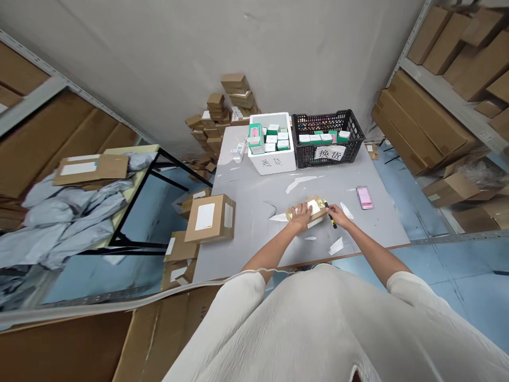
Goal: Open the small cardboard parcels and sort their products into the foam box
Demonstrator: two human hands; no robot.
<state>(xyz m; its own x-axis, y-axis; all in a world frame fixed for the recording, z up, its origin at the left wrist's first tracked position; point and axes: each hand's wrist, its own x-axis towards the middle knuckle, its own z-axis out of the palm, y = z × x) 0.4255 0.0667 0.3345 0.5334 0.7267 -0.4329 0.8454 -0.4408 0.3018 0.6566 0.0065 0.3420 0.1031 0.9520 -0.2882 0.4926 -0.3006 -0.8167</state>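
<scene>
A small cardboard box (316,210) with shiny tape and a white label lies on the grey table (254,212). My left hand (301,214) rests flat on its top with the fingers spread. At the box's right end, my right hand (336,213) grips a yellow and black utility knife (331,214), whose tip points away from me beside the box. Scraps of white paper (336,246) lie around the box. Further right on the table is a pink phone-like rectangle (364,197), its surface pixelated.
Behind the box stand a white foam bin (274,162) and a black crate (328,155), both holding green and white boxes. A larger carton (210,218) sits at the table's left edge. Grey bags (79,212) cover a side table, and shelves of cartons (425,122) stand right.
</scene>
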